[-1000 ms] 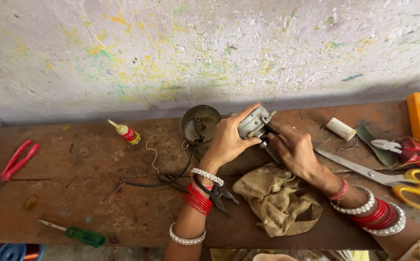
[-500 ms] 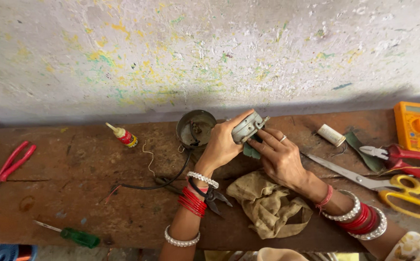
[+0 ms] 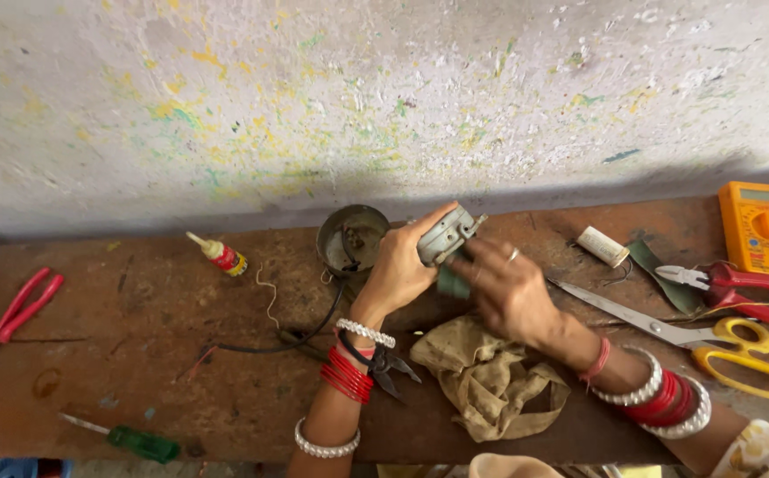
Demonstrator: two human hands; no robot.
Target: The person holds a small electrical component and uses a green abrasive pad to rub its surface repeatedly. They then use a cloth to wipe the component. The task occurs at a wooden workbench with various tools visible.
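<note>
My left hand [image 3: 399,268] grips a small grey metal part [image 3: 446,235] and holds it above the wooden bench [image 3: 154,354]. My right hand [image 3: 507,288] is against the same part from the right, fingers curled around its lower side and blurred with motion. A round dark metal can [image 3: 352,237] sits just left of the part, with a black cable [image 3: 300,332] running from it. A crumpled tan cloth [image 3: 482,376] lies below my hands. Dark pliers [image 3: 391,367] lie under my left wrist.
Red-handled pliers [image 3: 17,305] and a green screwdriver [image 3: 132,440] lie at the left, a small glue bottle [image 3: 218,254] near the wall. At the right are yellow-handled scissors [image 3: 703,336], red-handled pliers [image 3: 738,285], a yellow multimeter [image 3: 761,228] and a white roll [image 3: 603,246].
The view has shifted slightly. My right hand has moved in closer around the grey part and is now blurred; my left hand keeps its grip.
</note>
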